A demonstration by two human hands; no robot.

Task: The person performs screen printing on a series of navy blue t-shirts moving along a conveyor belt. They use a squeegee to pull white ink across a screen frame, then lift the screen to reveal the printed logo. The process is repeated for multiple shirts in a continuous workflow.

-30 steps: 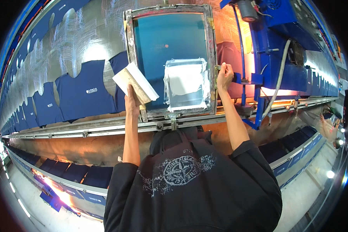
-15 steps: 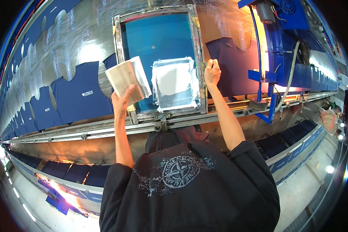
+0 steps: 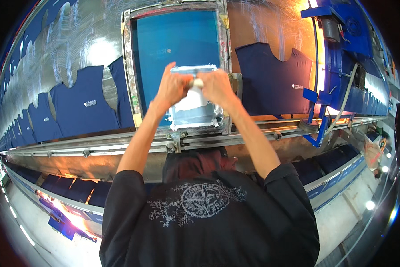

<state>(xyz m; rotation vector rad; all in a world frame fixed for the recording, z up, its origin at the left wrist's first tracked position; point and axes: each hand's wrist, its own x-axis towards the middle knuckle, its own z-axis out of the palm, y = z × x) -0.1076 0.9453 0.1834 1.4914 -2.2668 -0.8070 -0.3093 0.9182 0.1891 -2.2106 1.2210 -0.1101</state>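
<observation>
Both my hands are together over the screen-printing frame (image 3: 128, 66), their fingers curled round a squeegee. Only a pale bit of the squeegee (image 3: 198, 83) shows between them; the rest is hidden by my fingers and blurred. My left hand (image 3: 174, 86) is on its left end, and my right hand (image 3: 215, 86) on its right end. Below them the blue mesh (image 3: 177, 38) carries a smeared white ink patch (image 3: 192, 106). The frame lies flat on the long printing table, against its near rail (image 3: 249, 135).
Dark blue cut garment pieces lie in a row, one at left (image 3: 84, 101) with a small white print, another at right (image 3: 271, 82). A blue machine (image 3: 331, 26) with a glowing heater stands at right. Behind me runs another table with dark pieces (image 3: 77, 191).
The squeegee, held up at left in my left hand before, is now over the white patch. My right hand has left the frame's right edge and joined the left on it.
</observation>
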